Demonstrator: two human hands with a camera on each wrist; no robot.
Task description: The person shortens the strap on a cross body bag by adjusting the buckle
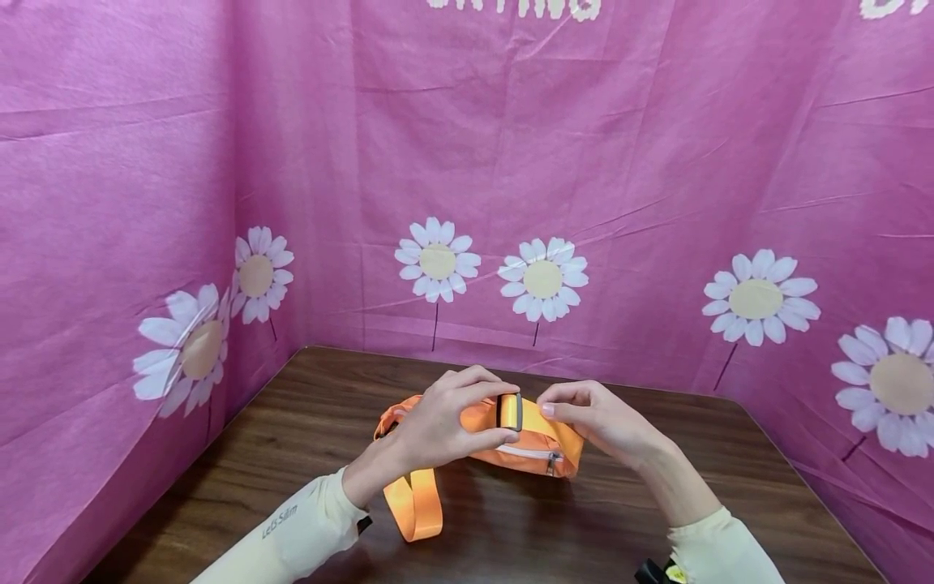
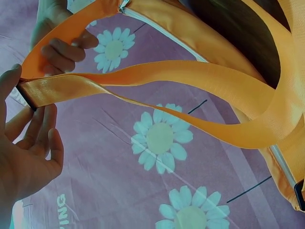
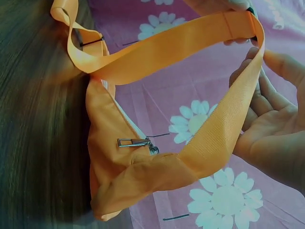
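An orange waist bag (image 1: pixel 525 461) with a white zip and a metal zip pull (image 3: pixel 136 142) sits on the table. Its orange webbing strap (image 2: pixel 190 78) is raised above it in a loop. Between thumb and fingers, my left hand (image 1: pixel 445 418) pinches the black slide buckle (image 1: pixel 509 412) threaded on the strap. To the right of the buckle, my right hand (image 1: pixel 601 418) pinches the strap at its edge, with thumb and forefinger close together. In the right wrist view, the strap (image 3: pixel 228 114) runs from those fingers down to the bag's end.
A loose strap loop (image 1: pixel 423 507) hangs down on the dark wooden table (image 1: pixel 292 454), left of the bag. Pink cloth (image 1: pixel 620 162) printed with daisies stands behind the table and along its sides.
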